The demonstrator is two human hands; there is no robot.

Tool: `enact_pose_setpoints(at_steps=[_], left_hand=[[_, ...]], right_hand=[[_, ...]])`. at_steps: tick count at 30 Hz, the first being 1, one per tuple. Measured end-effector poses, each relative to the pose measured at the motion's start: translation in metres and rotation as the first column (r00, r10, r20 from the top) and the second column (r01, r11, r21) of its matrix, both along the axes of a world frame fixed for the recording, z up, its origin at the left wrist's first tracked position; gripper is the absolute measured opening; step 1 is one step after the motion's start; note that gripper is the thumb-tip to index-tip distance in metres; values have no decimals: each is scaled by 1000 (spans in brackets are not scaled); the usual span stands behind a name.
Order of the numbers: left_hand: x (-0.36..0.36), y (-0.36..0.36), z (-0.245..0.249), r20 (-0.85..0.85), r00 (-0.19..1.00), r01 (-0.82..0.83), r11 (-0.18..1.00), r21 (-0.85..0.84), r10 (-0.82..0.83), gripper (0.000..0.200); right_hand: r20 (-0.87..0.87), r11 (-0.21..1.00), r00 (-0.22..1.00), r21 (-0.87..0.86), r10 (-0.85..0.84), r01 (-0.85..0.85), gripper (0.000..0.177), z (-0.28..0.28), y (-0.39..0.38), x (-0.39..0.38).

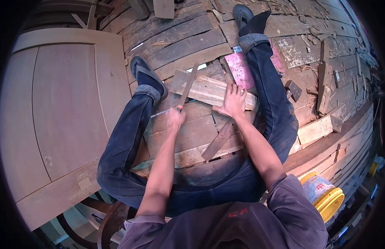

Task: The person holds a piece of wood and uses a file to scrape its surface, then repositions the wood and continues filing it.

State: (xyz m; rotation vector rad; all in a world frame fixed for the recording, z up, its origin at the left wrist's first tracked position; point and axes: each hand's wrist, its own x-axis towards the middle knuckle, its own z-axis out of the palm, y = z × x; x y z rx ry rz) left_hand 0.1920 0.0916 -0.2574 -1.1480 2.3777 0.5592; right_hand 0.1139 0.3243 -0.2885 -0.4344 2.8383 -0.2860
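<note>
A short wooden board (205, 89) lies slantwise between my legs, its top streaked light and brown. My right hand (235, 99) presses on the board's right end with the fingers spread. Slightly blurred, my left hand (176, 117) is closed round the near end of a long, narrow tool (189, 86), whose blade runs up across the board's left part. Whether that blade is a saw or a file, I cannot tell. Under my right forearm, a dark flat strip of wood (217, 141) lies on the plank floor.
A large panelled wooden door (68, 103) fills the left side. Pink sheets (241, 69) lie beyond the board. Wood scraps and chips (321, 87) cover the floor at right, near a stack of long planks (346, 153). A yellow-rimmed bucket (325, 197) stands at lower right.
</note>
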Motion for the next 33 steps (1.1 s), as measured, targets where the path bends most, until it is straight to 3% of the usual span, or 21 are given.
enact_pose_setpoints(at_steps=[4,6,8,11,14,21,27,33], left_hand=[[-28,-2,-16,-31,996,82,997,9,-81,44],[-3,-4,-24,-23,1000,-18,1000,-9,18,44],[31,-10,-43,52,995,-88,996,-35,90,43],[39,-8,-44,38,994,-96,993,-64,98,42],[24,-19,-17,87,996,-14,1000,-1,14,42],[-53,-9,4,1,1000,30,999,-19,-30,44],[24,-28,-19,0,1000,-23,1000,-11,23,41],[-30,-23,7,-17,1000,-5,1000,21,6,43]], right_hand=[[-36,1000,999,16,6,-6,126,-1,1,-6],[35,999,999,33,-5,4,127,2,-2,-1],[1,1000,1000,18,-2,2,126,-1,-2,2],[-34,1000,999,-6,4,-4,124,0,0,0],[10,1000,1000,25,-3,3,124,1,-1,-3],[-8,1000,1000,19,-3,3,123,-1,-1,2],[-22,1000,1000,11,3,-3,123,-1,0,0],[1,1000,1000,9,-1,1,124,1,0,0]])
